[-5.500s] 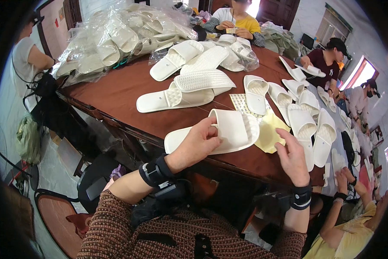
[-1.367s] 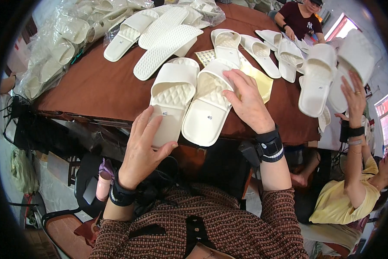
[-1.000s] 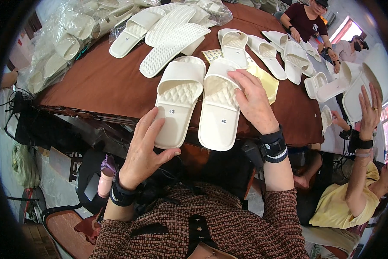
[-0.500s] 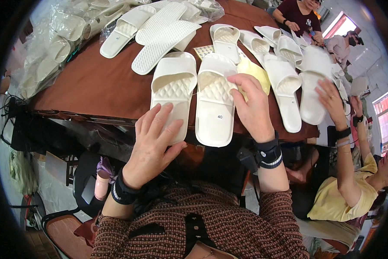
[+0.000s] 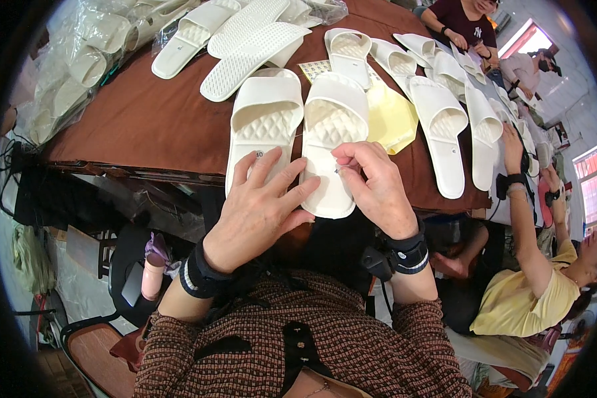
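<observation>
Two white slide slippers lie side by side at the near edge of the brown table (image 5: pixel 146 126), heels toward me. My left hand (image 5: pixel 258 209) rests flat with fingers spread on the heel of the left slipper (image 5: pixel 265 119). My right hand (image 5: pixel 374 189) pinches at the heel area of the right slipper (image 5: pixel 335 129), thumb and fingers closed on its insole. Both heels hang a little over the table edge. A yellow sheet (image 5: pixel 391 116) lies just right of the pair.
More white slippers (image 5: pixel 444 126) line the right side of the table; two soles (image 5: pixel 248 60) lie upside down farther back. Bagged slippers (image 5: pixel 79 66) pile at the far left. A person in yellow (image 5: pixel 537 278) reaches in from the right; others sit at the far end.
The two slippers have been brought together and squared up side by side. My left hand moved from the table edge onto the left slipper's heel; my right hand slid down to the right heel.
</observation>
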Demonstrator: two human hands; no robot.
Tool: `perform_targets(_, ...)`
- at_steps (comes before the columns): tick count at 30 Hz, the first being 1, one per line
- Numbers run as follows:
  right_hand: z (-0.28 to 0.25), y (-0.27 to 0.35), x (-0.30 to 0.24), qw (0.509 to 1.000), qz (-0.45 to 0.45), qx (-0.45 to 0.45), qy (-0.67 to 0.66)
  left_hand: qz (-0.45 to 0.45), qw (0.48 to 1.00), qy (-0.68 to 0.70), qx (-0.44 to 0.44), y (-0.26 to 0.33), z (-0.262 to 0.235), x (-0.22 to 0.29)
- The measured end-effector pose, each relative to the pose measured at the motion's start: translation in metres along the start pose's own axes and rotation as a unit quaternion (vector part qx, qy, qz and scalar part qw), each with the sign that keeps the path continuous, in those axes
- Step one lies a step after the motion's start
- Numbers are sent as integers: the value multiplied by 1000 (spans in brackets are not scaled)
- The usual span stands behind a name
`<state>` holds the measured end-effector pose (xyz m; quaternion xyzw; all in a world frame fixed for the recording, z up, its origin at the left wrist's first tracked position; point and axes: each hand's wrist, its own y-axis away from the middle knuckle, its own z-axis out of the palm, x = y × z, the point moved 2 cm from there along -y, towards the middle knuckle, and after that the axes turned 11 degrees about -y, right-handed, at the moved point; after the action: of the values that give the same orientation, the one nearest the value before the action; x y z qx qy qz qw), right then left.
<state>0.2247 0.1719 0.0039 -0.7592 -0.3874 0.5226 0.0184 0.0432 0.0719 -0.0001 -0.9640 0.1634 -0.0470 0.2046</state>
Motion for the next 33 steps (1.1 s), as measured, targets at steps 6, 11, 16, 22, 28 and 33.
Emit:
perform_targets(6,0,0,-3,1000,1,-21,20,-11,1000,-11,11,1,3,1)
perform_targets(11,0,-1,-2,999,-8,-28,30,-15,1000,2,9,0,1,0)
perform_targets(16,1,-1,1,997,-17,-51,61,-19,1000,5,11,0,3,0)
perform_targets(22,1,3,9,999,14,-21,-27,-22,1000,5,13,0,3,0)
perform_targets(28,2,-1,2,999,4,-38,21,-22,1000,5,13,0,3,0)
perform_targets(33,8,-2,-1,990,-49,-55,121,-26,1000,5,9,0,3,1)
